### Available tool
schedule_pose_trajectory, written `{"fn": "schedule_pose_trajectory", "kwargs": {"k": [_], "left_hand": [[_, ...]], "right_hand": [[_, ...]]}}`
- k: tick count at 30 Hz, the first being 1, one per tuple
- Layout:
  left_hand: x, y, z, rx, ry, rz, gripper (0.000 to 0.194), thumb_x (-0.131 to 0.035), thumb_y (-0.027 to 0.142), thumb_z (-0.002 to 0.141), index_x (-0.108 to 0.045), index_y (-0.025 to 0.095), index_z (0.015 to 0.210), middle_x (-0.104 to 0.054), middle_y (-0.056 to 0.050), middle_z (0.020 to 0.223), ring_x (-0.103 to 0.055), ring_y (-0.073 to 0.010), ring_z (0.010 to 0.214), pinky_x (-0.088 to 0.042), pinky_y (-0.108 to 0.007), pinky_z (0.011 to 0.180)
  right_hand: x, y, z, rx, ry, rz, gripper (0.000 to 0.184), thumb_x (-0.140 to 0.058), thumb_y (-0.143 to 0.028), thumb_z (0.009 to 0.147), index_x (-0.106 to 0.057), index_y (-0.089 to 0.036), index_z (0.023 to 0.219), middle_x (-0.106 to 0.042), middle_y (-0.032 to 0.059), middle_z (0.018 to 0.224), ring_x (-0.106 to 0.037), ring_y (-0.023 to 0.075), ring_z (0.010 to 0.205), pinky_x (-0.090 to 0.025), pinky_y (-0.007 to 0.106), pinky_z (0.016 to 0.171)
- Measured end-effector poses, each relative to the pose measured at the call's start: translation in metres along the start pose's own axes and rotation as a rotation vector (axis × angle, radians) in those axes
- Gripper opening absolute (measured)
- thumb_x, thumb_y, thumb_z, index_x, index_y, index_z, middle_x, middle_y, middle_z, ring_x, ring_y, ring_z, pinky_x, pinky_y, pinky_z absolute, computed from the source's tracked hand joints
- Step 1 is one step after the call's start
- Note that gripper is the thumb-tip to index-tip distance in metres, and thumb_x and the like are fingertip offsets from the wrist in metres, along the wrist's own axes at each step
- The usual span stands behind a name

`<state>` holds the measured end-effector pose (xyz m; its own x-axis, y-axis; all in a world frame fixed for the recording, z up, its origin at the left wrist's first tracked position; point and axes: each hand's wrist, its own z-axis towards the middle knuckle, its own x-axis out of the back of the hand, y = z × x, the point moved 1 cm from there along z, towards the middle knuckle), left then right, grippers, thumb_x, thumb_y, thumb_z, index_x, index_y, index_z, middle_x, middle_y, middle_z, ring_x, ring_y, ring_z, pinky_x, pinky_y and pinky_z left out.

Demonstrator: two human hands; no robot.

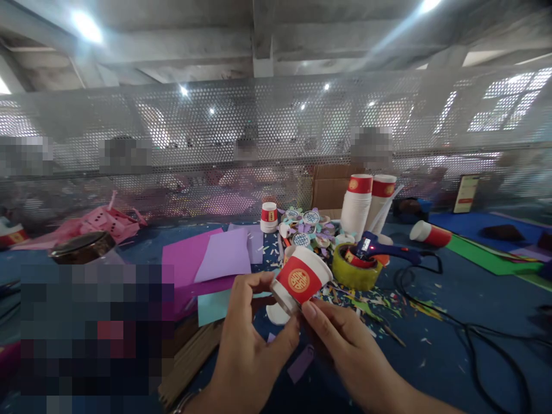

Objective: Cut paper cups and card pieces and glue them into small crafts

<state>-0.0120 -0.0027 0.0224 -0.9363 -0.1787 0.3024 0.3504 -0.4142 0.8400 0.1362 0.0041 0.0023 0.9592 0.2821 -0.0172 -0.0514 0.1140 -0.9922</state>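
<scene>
A red and white paper cup with a gold emblem is held up, tilted, in front of me. My left hand grips it near its lower end, fingers behind and thumb below. On its right side, my right hand pinches the cup with thumb and fingers. Just behind the cup lies a heap of small round paper pieces with blue patterns. A roll of yellow tape sits to the right, with a blue glue gun resting on it. A white paper disc is partly hidden below the cup.
Purple paper sheets and a brown cardboard piece lie left. Stacked paper cups stand at the back right. One cup lies on its side. A black cable winds across the right. A perforated metal screen rises behind.
</scene>
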Motion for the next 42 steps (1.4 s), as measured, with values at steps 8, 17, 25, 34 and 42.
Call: {"fn": "schedule_pose_trajectory", "kwargs": {"k": [8, 17, 25, 34, 42], "left_hand": [[-0.0031, -0.002, 0.0033, 0.196, -0.091, -0.355, 0.025, -0.069, 0.033, 0.081, -0.054, 0.022, 0.098, -0.069, -0.006, 0.092, -0.067, -0.0198, 0.085, -0.055, -0.034, 0.074], [0.0006, -0.0043, -0.0026, 0.035, -0.046, -0.091, 0.018, -0.067, 0.026, 0.08, -0.057, 0.024, 0.095, -0.064, -0.005, 0.092, -0.063, -0.0205, 0.083, -0.055, -0.034, 0.072], [0.001, -0.0029, -0.0027, 0.009, -0.03, -0.031, 0.018, -0.067, 0.027, 0.08, -0.057, 0.025, 0.095, -0.063, -0.004, 0.09, -0.062, -0.0206, 0.081, -0.055, -0.033, 0.069], [0.004, -0.0006, -0.0032, -0.097, -0.091, 0.068, 0.024, -0.064, 0.025, 0.084, -0.052, 0.027, 0.104, -0.054, -0.002, 0.097, -0.059, -0.0197, 0.088, -0.053, -0.036, 0.076], [0.0033, -0.0002, -0.0055, -0.131, -0.062, 0.131, 0.024, -0.064, 0.028, 0.085, -0.05, 0.029, 0.103, -0.05, -0.001, 0.095, -0.056, -0.018, 0.083, -0.052, -0.034, 0.071]], "right_hand": [[0.0011, 0.0025, -0.0004, -0.02, 0.018, -0.038, 0.047, -0.049, -0.059, 0.09, -0.048, -0.019, 0.067, -0.038, -0.0023, 0.062, -0.031, 0.0112, 0.056, -0.027, 0.023, 0.048], [0.0016, 0.0012, -0.0015, 0.004, 0.048, -0.074, 0.049, -0.051, -0.061, 0.088, -0.056, -0.018, 0.065, -0.049, 0.0005, 0.062, -0.044, 0.0141, 0.06, -0.037, 0.024, 0.054], [0.0036, -0.0003, -0.0017, 0.036, 0.037, -0.105, 0.049, -0.048, -0.06, 0.09, -0.055, -0.018, 0.065, -0.048, -0.0006, 0.06, -0.043, 0.0139, 0.058, -0.036, 0.024, 0.054], [0.0047, 0.0019, -0.0009, 0.04, 0.036, -0.144, 0.051, -0.046, -0.061, 0.09, -0.05, -0.018, 0.063, -0.042, -0.0022, 0.06, -0.038, 0.0122, 0.056, -0.031, 0.023, 0.05], [0.0037, 0.0008, -0.0026, 0.045, 0.004, -0.134, 0.047, -0.044, -0.055, 0.094, -0.047, -0.019, 0.065, -0.037, -0.0034, 0.06, -0.032, 0.011, 0.055, -0.027, 0.024, 0.05]]}}
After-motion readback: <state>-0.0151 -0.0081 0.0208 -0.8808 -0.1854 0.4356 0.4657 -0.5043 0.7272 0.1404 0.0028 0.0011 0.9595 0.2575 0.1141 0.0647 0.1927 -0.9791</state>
